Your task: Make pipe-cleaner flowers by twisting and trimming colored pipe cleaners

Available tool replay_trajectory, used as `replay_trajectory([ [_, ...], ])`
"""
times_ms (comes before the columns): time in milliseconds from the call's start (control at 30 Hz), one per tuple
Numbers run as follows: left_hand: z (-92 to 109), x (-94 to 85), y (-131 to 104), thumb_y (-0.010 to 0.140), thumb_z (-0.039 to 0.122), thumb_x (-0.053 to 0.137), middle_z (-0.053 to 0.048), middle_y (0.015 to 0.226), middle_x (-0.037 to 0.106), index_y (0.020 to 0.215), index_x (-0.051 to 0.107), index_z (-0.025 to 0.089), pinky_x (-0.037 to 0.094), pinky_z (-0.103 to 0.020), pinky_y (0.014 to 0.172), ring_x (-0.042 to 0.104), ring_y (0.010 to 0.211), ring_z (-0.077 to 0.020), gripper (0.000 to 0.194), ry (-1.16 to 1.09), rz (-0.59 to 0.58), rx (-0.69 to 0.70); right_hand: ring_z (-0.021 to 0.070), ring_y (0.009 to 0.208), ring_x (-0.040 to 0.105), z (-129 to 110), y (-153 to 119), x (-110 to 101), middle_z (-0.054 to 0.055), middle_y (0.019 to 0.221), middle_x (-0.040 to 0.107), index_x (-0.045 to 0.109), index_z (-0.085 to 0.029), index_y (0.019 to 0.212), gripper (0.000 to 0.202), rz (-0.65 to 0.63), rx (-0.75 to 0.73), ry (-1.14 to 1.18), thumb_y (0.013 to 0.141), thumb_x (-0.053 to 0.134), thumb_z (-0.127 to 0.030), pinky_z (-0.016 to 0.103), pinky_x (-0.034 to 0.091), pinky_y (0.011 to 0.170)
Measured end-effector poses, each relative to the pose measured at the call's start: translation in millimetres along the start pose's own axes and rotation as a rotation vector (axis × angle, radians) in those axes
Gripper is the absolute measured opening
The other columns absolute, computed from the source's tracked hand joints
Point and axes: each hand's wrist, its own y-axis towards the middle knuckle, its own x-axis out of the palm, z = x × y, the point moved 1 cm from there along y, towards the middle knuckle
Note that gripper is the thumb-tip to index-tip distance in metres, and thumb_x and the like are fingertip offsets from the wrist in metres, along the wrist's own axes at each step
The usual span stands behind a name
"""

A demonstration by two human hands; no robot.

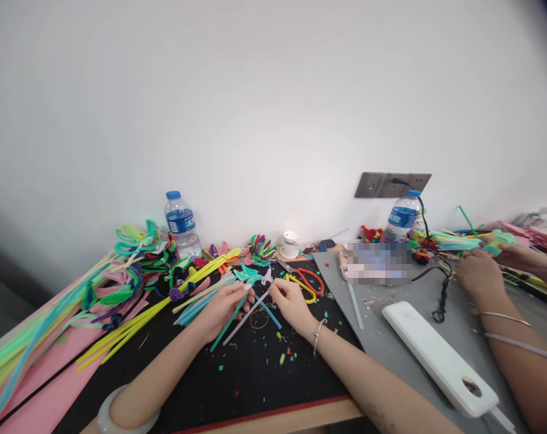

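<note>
Both hands are close together over a black mat [255, 380]. My left hand [226, 307] is closed on a teal pipe cleaner [223, 331], whose free end points down toward the front. A lilac pipe cleaner [240, 322] slants between the hands, its upper end pinched in the fingertips of my right hand [291, 300]. Above the fingers lies a mint-green looped pipe-cleaner piece [249, 274]; whether it joins the teal one I cannot tell. A short blue pipe cleaner [271, 315] shows under the hands. Scissors with red and yellow handles [309, 283] lie just past my right hand.
Pipe cleaners [34, 325] are heaped at left. Water bottles [182, 226] stand at the back beside a paper cup [289, 246]. On the right are a grey mat [377, 331], a white power bank [436, 355], a black cable [443, 289] and another person's hands [479, 274].
</note>
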Motion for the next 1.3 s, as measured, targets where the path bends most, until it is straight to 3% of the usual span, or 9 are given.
replay_trajectory([
  [200, -0.1, 10.0, -2.8, 0.079, 0.040, 0.059, -0.003, 0.077, 0.060, 0.081, 0.066, 0.016, 0.040, -0.022, 0.057, 0.053, 0.069, -0.0152, 0.026, 0.114, -0.029, 0.024, 0.0089, 0.051, 0.029, 0.9, -1.4, 2.0, -0.006, 0.052, 0.030, 0.032, -0.019, 0.054, 0.033, -0.013, -0.021, -0.035, 0.083, 0.044, -0.030, 0.021, 0.023, 0.049],
  [367, -1.5, 9.3, 0.2, 0.079, 0.044, 0.057, -0.002, 0.075, 0.060, 0.079, 0.066, 0.015, 0.035, -0.022, 0.053, 0.048, 0.060, -0.0124, 0.030, 0.245, 0.078, 0.126, 0.0090, 0.051, 0.029, 3.7, -1.1, 1.6, -0.006, 0.052, 0.030, 0.033, -0.019, 0.054, 0.034, -0.022, -0.033, -0.048, 0.084, 0.044, -0.030, 0.021, 0.024, 0.049],
  [533, -1.8, 9.4, 0.2, 0.082, 0.047, 0.051, 0.003, 0.059, 0.050, 0.078, 0.065, 0.016, 0.033, -0.023, 0.054, 0.044, 0.055, -0.0131, 0.034, 0.387, 0.131, 0.217, 0.0090, 0.052, 0.030, 3.9, -0.8, 0.8, -0.006, 0.053, 0.031, 0.034, -0.019, 0.055, 0.034, -0.018, -0.050, -0.055, 0.085, 0.044, -0.030, 0.021, 0.025, 0.049],
  [800, 8.0, 20.4, -6.3, 0.082, 0.043, 0.050, 0.004, 0.057, 0.046, 0.067, 0.058, 0.015, 0.034, -0.023, 0.053, 0.044, 0.054, -0.0125, 0.033, 0.481, -0.032, 0.205, 0.0089, 0.050, 0.033, 3.0, -0.9, 1.4, -0.005, 0.053, 0.037, 0.042, -0.018, 0.056, 0.030, -0.018, -0.069, -0.077, 0.084, 0.045, -0.028, 0.021, 0.026, 0.049],
  [1033, 8.0, 20.6, -6.4, 0.080, 0.038, 0.052, 0.002, 0.064, 0.049, 0.066, 0.057, 0.016, 0.035, -0.024, 0.060, 0.045, 0.064, -0.0144, 0.026, 0.619, -0.035, 0.270, 0.0089, 0.051, 0.034, 4.1, -0.9, 2.6, -0.005, 0.052, 0.036, 0.038, -0.018, 0.056, 0.031, -0.039, -0.098, -0.135, 0.085, 0.044, -0.025, 0.020, 0.027, 0.049],
  [1300, 8.6, 20.0, -8.1, 0.083, 0.030, 0.046, 0.003, 0.059, 0.045, 0.059, 0.050, 0.018, 0.032, -0.023, 0.058, 0.044, 0.060, -0.0141, 0.028, 0.728, -0.086, 0.288, 0.0091, 0.055, 0.041, 1.2, 1.7, -5.0, -0.005, 0.059, 0.044, 0.046, -0.018, 0.065, 0.022, -0.205, -0.207, -0.344, 0.087, 0.045, -0.020, 0.019, 0.030, 0.055],
])
